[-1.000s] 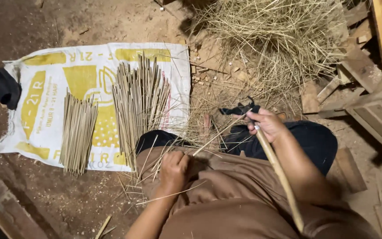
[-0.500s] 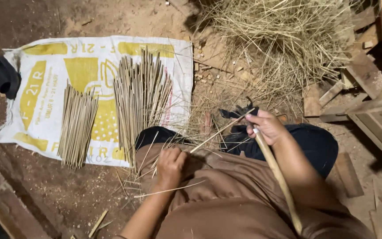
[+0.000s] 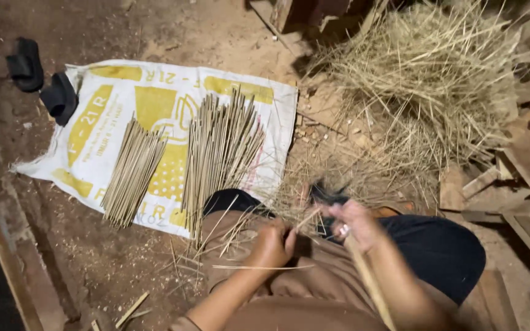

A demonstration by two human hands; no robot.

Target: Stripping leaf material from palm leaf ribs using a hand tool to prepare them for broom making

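Seated on dirt floor (image 3: 124,270), knees drawn up. Step in hand, by my reading: splitting or shaving a thin bamboo sliver off a longer stick, over the lap.

Left hand (image 3: 272,244) is clenched, fingers (image 3: 288,239) curled round the near end of a thin bamboo sliver (image 3: 307,219) that runs up-right toward the other hand. Right hand (image 3: 356,224) is motion-blurred; it grips a long bamboo stick (image 3: 369,279) slanting down across the thigh, and seems to hold a dark-handled tool (image 3: 326,195) at its upper edge (a knife, probably; blade not discernible). The two hands sit near each other, sliver bridging them.

One loose sliver (image 3: 259,267) lies across the lap just below the left hand, not touched.

Ahead: white and yellow woven sack (image 3: 154,86) spread flat, carrying a short stick bundle (image 3: 131,175) and a longer stick bundle (image 3: 219,153), apart. Heap of straw-like shavings (image 3: 437,86) beyond the right hand.

Next move likely calls for a steady left-hand pinch while the right draws along the grain.
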